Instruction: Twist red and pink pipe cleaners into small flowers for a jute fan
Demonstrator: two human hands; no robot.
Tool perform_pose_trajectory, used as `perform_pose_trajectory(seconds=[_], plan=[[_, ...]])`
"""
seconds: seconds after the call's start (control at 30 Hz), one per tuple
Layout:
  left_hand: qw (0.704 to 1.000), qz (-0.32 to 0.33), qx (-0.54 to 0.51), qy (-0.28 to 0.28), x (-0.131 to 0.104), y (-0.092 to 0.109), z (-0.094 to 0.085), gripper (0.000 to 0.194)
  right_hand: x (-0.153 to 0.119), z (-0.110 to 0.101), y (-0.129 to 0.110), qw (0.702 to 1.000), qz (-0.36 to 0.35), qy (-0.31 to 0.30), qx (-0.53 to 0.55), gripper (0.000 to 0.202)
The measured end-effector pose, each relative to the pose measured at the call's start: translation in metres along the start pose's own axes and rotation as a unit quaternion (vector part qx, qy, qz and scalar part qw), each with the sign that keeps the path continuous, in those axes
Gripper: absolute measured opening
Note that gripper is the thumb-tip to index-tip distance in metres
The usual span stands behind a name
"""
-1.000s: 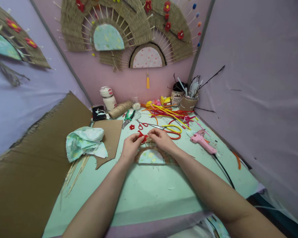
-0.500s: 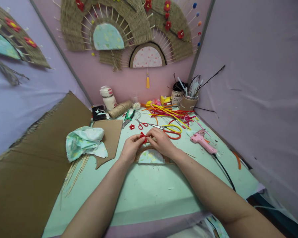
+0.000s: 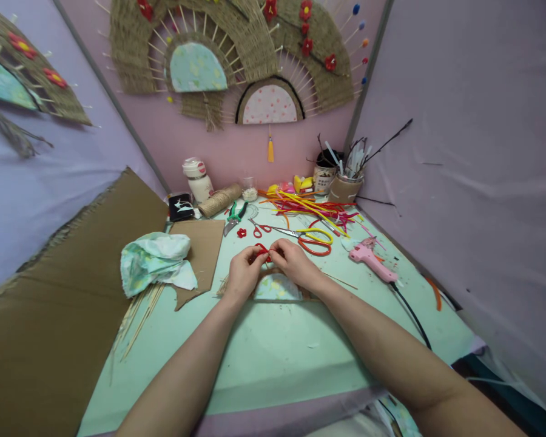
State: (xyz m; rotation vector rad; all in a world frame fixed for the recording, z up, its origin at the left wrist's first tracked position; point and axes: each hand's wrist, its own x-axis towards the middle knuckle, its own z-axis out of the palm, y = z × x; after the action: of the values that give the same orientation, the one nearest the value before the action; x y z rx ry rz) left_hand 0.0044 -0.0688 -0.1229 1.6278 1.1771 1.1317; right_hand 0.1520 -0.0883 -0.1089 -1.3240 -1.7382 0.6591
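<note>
My left hand [image 3: 246, 271] pinches a small red bent strip [image 3: 261, 247] between thumb and fingers. Right beside it, my right hand [image 3: 292, 260] has its fingertips closed on the same red piece. Both hands are above a half-round fan piece [image 3: 278, 287] with a green and yellow patterned cloth centre, partly hidden by them. A finished small red flower [image 3: 241, 233] lies just beyond my left hand. Past my right hand are scissors with yellow and red handles [image 3: 315, 242] and smaller red-handled scissors [image 3: 259, 229].
A pink glue gun [image 3: 373, 262] with a black cord lies at the right. Crumpled patterned cloth [image 3: 157, 261], thin sticks [image 3: 141, 321] and cardboard [image 3: 204, 243] are at the left. Behind are green pliers [image 3: 235, 217], twine [image 3: 220, 201], a white bottle [image 3: 197, 179] and coloured strips [image 3: 313, 209].
My left hand has turned and shifted slightly right, closer to my right hand. The red strip's loop now shows more above the fingertips, and more of the fan's left end is uncovered.
</note>
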Motion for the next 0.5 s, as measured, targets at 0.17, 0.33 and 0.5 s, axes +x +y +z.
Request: perform_pose_trajectory(seconds=[0.17, 0.33, 0.5], plan=[[0.969, 0.151, 0.195, 0.007, -0.008, 0.007, 0.002, 0.013, 0.001, 0.004, 0.005, 0.965, 0.174, -0.047, 0.189, 0.016], [0.964, 0.177, 0.198, 0.006, -0.012, 0.014, 0.006, 0.014, 0.003, 0.003, 0.003, 0.909, 0.259, -0.074, 0.318, 0.016], [0.999, 0.010, 0.025, 0.045, -0.004, 0.007, 0.004, 0.009, 0.005, 0.001, 0.001, 0.953, 0.217, -0.008, 0.213, 0.019]])
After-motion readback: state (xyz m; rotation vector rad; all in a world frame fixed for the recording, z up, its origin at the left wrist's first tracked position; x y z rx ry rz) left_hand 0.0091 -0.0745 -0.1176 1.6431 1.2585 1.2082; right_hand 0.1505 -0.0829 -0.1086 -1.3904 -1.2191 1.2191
